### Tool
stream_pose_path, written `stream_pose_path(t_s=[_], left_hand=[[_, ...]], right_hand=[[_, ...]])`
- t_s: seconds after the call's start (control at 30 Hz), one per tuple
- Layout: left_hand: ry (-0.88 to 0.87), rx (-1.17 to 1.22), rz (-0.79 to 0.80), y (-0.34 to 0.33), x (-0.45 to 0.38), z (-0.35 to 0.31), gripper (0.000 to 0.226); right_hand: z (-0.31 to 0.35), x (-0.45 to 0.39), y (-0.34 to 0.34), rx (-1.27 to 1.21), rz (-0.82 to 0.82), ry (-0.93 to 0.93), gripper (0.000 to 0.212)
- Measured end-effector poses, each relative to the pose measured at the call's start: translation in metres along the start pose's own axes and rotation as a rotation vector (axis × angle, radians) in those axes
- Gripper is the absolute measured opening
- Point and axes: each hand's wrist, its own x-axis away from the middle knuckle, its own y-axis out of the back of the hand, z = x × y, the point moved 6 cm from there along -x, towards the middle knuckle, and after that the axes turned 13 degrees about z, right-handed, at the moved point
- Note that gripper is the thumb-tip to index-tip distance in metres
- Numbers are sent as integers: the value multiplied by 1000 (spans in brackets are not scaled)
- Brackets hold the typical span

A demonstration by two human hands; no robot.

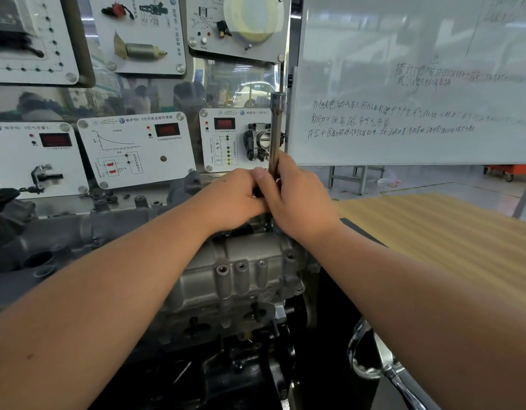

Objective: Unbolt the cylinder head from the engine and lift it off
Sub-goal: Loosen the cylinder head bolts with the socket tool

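The grey cast cylinder head (244, 270) sits on top of the dark engine block (250, 359) in the middle of the view. A long steel extension bar (276, 131) stands upright over the far end of the head, with a socket end at its top. My right hand (297, 199) grips the lower part of the bar. My left hand (235, 196) is curled against it from the left, fingers wrapped around the same spot. The bar's lower end and the bolt under it are hidden by both hands.
A grey manifold casting (78, 235) lies left of the head. Training panels with sensors (137, 146) stand behind the engine, and a whiteboard (418, 84) at the right. A wooden tabletop (451, 232) is to the right, and a chrome tool (383, 365) lies at the lower right.
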Motion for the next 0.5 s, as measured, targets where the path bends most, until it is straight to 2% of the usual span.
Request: stream_pose_path(t_s=[0.27,0.33,0.4,0.5], left_hand=[[3,57,17,-2,2,0,27],[-16,50,33,-2,3,-1,35],[-40,47,18,0,3,-5,44],[-30,14,7,2,2,-4,43]], right_hand=[[-7,-2,-1,1,5,-77,32],[-8,-3,-2,4,9,-90,35],[-5,-2,-1,-5,1,-56,31],[1,2,1,-1,-20,22,16]])
